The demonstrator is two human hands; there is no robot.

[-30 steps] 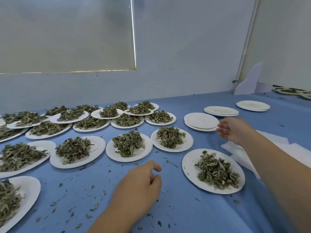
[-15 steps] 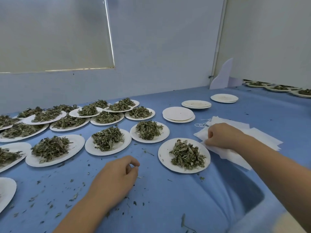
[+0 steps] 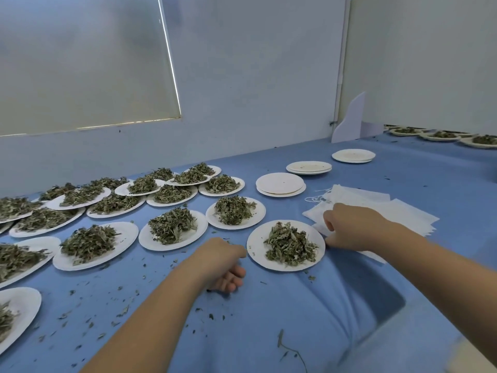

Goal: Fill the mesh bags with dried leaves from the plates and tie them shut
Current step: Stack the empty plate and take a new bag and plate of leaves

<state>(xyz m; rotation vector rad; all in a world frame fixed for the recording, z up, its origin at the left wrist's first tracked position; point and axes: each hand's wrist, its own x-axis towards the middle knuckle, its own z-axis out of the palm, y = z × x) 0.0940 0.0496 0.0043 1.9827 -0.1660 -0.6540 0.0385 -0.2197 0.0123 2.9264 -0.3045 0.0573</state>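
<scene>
The right hand [image 3: 349, 227], which a second ago hung in the air near the empty plates, has come down onto the near left corner of the stack of white mesh bags [image 3: 390, 208] and has sunk a little lower on it over the last half second. Its fingers are curled down onto the top sheet. Their tips are hidden, so it cannot be told whether they pinch a bag or only press on it.

The left hand [image 3: 220, 265] has moved up and right across the counter [image 3: 269, 319], and its knuckles now lie just beside the left rim of the nearest plate [image 3: 254, 251]. Its fingers are tucked under the palm and nothing shows in them.

That plate, piled with dried leaves [image 3: 290, 244], sits between the two hands at centre frame, its right rim near the bag stack. More filled plates crowd the left half of the frame. Three stacks of empty plates [image 3: 279, 183] run diagonally toward the upper right.

Bare blue cloth lies open in the lower middle, scattered with leaf crumbs [image 3: 107, 313]. At lower right the cloth sags into a fold [image 3: 376, 300] near the counter's edge.
</scene>
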